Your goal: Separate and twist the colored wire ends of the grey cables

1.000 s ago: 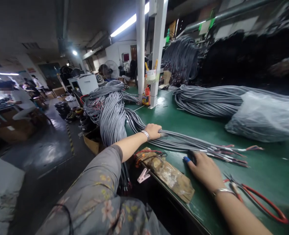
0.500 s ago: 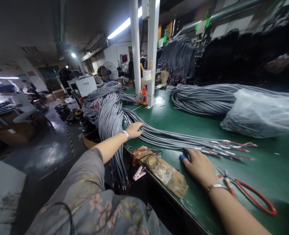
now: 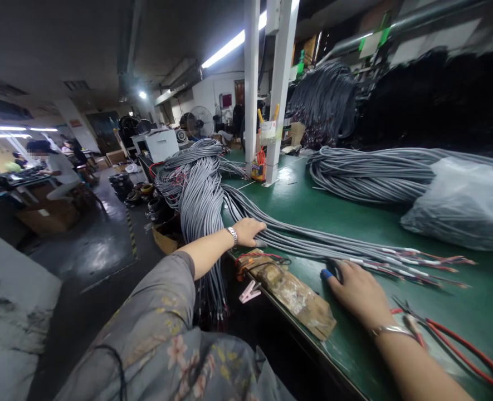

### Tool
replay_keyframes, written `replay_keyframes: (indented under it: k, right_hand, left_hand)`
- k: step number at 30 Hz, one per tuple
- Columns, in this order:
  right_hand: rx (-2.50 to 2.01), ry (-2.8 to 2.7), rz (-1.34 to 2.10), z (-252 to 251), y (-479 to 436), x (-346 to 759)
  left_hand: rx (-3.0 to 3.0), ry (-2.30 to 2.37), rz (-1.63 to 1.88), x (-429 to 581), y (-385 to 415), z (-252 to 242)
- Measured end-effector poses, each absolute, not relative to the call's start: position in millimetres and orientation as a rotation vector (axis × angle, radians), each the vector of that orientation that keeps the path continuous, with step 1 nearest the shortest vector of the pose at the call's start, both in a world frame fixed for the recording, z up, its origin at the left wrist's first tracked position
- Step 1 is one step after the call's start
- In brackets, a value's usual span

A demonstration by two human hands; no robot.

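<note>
A bundle of grey cables point(image 3: 308, 236) runs across the green bench from a large draped heap point(image 3: 202, 195). White sleeves and stripped, coloured wire ends show at its right end. My left hand point(image 3: 249, 231), with a metal watch at the wrist, curls over the near side of the bundle; its fingertips are partly hidden. Close to the sleeved ends, my right hand point(image 3: 360, 289) lies low over the bench, thumb apart from the fingers. A blue cover is on its thumb and a dark one on a finger. Red-handled pliers point(image 3: 459, 342) lie beside the right wrist.
A taped cardboard piece point(image 3: 294, 295) and a pink clip point(image 3: 249, 292) are at the bench's near edge. A white post point(image 3: 280, 94) rises from the bench. Behind, a cable coil point(image 3: 367, 175) lies partly under clear plastic point(image 3: 467, 203). A person point(image 3: 58, 167) sits far left.
The view has turned slightly left, so everything appears further right. Both hands stay at nearly the same places along the cables.
</note>
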State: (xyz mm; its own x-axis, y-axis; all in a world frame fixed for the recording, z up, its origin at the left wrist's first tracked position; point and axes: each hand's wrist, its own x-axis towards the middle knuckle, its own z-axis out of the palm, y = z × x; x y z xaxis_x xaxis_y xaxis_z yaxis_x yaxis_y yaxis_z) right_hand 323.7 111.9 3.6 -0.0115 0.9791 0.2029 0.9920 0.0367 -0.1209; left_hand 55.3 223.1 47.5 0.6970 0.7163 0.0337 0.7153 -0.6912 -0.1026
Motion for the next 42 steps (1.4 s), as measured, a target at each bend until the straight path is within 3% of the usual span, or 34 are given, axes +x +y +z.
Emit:
replay_keyframes:
  k: [5,9,28,42]
  right_hand:
    - [-2.016,-2.084,-0.064,3.8,112.9,323.7]
    - [-2.031,-2.102,-0.052,8.2,111.8,321.3]
    - [-2.079,-2.090,-0.041,10.5,109.9,320.7]
    - [-2.030,-2.027,-0.111,-4.5,114.3,324.8]
  left_hand:
    - [-2.695,-1.490,-0.135,32.4,231.0,47.6]
    - [-2.630,-1.687,-0.036,24.4,244.3,53.6]
    - [-2.811,-1.447,0.224,8.9,267.2,69.9]
    - [-2.570,-1.525,-0.096,14.4,273.4,73.9]
